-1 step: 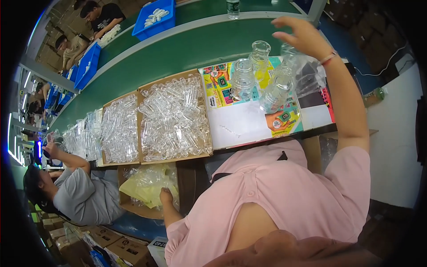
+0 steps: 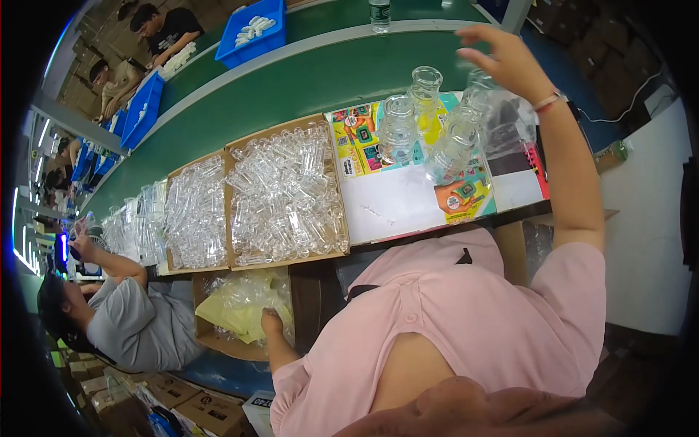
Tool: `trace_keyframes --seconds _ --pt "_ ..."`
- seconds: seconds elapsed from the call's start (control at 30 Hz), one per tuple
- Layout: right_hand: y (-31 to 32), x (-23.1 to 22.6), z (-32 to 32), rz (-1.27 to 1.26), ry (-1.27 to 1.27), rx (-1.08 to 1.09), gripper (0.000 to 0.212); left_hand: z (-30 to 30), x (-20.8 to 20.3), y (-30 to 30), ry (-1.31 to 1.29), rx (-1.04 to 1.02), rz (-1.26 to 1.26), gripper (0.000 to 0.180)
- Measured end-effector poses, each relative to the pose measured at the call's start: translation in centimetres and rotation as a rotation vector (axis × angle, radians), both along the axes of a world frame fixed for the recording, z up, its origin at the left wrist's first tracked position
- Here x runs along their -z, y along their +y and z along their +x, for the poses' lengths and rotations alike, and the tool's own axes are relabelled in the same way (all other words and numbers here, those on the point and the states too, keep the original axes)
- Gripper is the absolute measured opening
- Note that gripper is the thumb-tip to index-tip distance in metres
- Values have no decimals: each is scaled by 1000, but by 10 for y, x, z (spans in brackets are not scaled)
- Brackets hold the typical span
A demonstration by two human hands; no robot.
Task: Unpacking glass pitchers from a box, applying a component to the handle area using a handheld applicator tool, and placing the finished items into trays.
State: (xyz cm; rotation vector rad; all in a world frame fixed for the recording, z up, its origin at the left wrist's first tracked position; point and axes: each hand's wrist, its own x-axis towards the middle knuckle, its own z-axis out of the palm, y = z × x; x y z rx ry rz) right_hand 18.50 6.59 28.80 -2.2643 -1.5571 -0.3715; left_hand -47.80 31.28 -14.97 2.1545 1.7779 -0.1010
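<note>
Above the right side of the bench my right hand (image 2: 502, 65) is raised, thumb and fingers apart with nothing in them. Beneath it stand several clear, jar-like vessels with flared rims: one (image 2: 424, 89) at the back, another (image 2: 398, 131) to its left, and a row of them (image 2: 459, 138) leaning toward me. A clear plastic bag (image 2: 513, 131) lies beside that row, below my right wrist. Lower down, my left hand (image 2: 271, 320) is closed at the edge of a crumpled yellow sheet (image 2: 237, 306) in an open carton (image 2: 233, 347). Its fingertips are partly hidden.
Two shallow cardboard trays (image 2: 342, 240) (image 2: 170, 266) of clear plastic tubes stand left of the colourful printed card (image 2: 386, 197). Behind is a green conveyor (image 2: 277, 102) with blue bins (image 2: 258, 51) and a bottle (image 2: 380, 16). A co-worker in grey (image 2: 145, 320) sits at left.
My right hand has shifted slightly to the right and down, its fingers still apart. The clear bag below it has moved a little. My left hand stays at the yellow sheet.
</note>
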Motion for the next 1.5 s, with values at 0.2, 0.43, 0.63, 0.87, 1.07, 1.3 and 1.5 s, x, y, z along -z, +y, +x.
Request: trace_keyframes --seconds 0.2,0.43,0.63,0.87,1.07,1.3,1.5 --pt "-76 6 -87 644 369 14 19 28 34 6 -166 88 -16 30" --pt "-34 100 -188 557 529 -36 2 72 -11 41 475 523 -587 59" --pt "62 96 -278 513 485 -627 13 94 -276 -11 -573 318 61 47" --pt "92 85 -338 488 479 -1079 24 164 -279 -73 -1137 663 553 29" --pt "12 125 -247 171 715 -485 18 0 -209 31 -456 291 1347 8" --pt "-86 22 -231 665 1417 -1088 37 -85 2 65 469 489 -114 41" --pt "-119 -52 -226 177 1059 -1551 42 -70 -26 140 501 629 -239 32"
